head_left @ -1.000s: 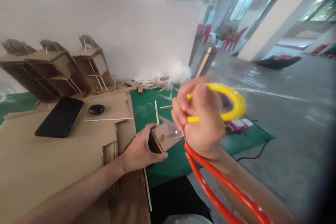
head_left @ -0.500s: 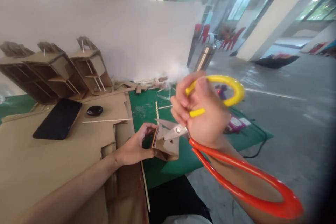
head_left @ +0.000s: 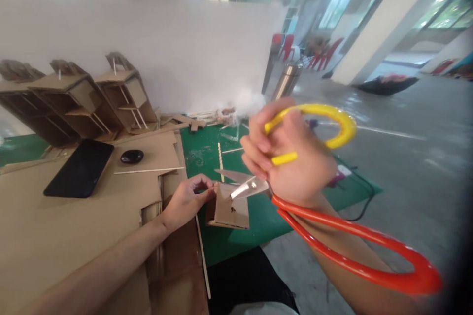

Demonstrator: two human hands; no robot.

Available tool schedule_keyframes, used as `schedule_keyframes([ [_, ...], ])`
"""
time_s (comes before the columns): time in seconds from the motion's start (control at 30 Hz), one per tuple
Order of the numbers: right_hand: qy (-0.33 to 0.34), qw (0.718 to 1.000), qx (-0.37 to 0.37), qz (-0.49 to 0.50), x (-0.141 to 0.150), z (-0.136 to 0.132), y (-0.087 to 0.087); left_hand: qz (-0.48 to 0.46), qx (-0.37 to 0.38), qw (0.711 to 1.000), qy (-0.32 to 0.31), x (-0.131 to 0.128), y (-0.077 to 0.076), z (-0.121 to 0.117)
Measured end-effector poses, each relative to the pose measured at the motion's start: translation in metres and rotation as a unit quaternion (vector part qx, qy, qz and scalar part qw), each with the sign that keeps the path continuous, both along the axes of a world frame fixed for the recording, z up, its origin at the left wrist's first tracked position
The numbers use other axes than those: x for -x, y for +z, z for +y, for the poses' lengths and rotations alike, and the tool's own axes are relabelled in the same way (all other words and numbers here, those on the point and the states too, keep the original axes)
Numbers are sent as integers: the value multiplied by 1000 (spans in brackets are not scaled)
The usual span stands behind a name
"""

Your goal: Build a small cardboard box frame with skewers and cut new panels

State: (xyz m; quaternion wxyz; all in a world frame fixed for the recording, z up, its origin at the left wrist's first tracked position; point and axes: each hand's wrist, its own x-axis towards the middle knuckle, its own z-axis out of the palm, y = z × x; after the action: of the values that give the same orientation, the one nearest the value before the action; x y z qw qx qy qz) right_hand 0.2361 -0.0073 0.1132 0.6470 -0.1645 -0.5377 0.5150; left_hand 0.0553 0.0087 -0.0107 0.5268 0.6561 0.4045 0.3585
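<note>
My right hand (head_left: 291, 157) is closed around the yellow handle of a pair of scissors (head_left: 253, 186); their red handle sticks out toward the lower right. The scissor blades are spread apart, pointing left, at the upper part of a small cardboard box (head_left: 234, 211) with a dark mark on its face. Whether the blades touch the cardboard I cannot tell. My left hand (head_left: 188, 199) pinches the box's upper left corner between thumb and fingers. The box is over the green tabletop (head_left: 258, 236).
Left lies a large cardboard sheet (head_left: 74, 236) bearing a black phone (head_left: 79, 167), a black mouse-like object (head_left: 132, 156) and a thin stick (head_left: 148, 171). Cardboard structures (head_left: 125, 98) stand behind. A steel flask (head_left: 286, 81) stands beyond my right hand; a cable (head_left: 365, 202) hangs at the right edge.
The cardboard box has turned so its marked face shows more fully, and my left hand has shifted its grip to the top corner. The scissors have moved slightly right.
</note>
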Motion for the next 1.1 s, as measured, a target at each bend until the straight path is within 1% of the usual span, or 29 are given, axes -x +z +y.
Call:
schedule_keyframes([
  [0.07,30,1000,0,-8,-3,0,1,0,5,1000,-9,1,4,-1],
  [0.13,42,999,-3,-7,-7,2,1,-11,21,999,-35,3,8,-4],
  [0.27,35,999,-17,1,-12,5,0,-73,76,984,-142,8,13,-10],
  [0.33,31,999,-16,4,-13,7,-2,-72,96,979,-164,8,15,-13],
  [0.47,53,999,7,-2,-15,9,-4,-43,106,983,-143,4,14,-15],
  [0.53,63,998,12,-14,-19,8,1,-39,101,986,-129,3,11,-14],
  [0.57,58,998,11,-20,-21,6,6,-39,99,987,-120,4,10,-13],
  [0.63,14,999,-3,-28,-28,0,18,-44,88,990,-99,5,8,-11],
  [0.7,-83,996,-39,-21,-35,-5,29,-44,52,994,-85,6,8,-10],
  [0.77,-194,977,-88,-8,-41,-5,31,-28,-8,997,-75,7,10,-10],
  [0.8,-246,962,-116,-9,-44,-2,27,-17,-35,997,-72,8,11,-10],
  [0.83,-287,949,-126,-26,-46,3,21,-7,-56,996,-70,8,11,-10],
  [0.87,-323,934,-142,-62,-49,11,12,1,-68,995,-68,8,12,-10],
  [0.9,-365,909,-171,-103,-52,21,1,5,-71,995,-67,8,12,-11],
  [0.93,-383,891,-178,-165,-55,32,-11,5,-68,995,-66,8,12,-11],
  [1.0,-424,853,-213,-218,-61,56,-36,3,-64,996,-62,9,12,-10],
  [1.03,-441,829,-222,-261,-63,66,-48,3,-65,996,-58,9,11,-10],
  [1.1,-477,767,-256,-344,-68,84,-69,3,-70,996,-48,9,11,-10],
])
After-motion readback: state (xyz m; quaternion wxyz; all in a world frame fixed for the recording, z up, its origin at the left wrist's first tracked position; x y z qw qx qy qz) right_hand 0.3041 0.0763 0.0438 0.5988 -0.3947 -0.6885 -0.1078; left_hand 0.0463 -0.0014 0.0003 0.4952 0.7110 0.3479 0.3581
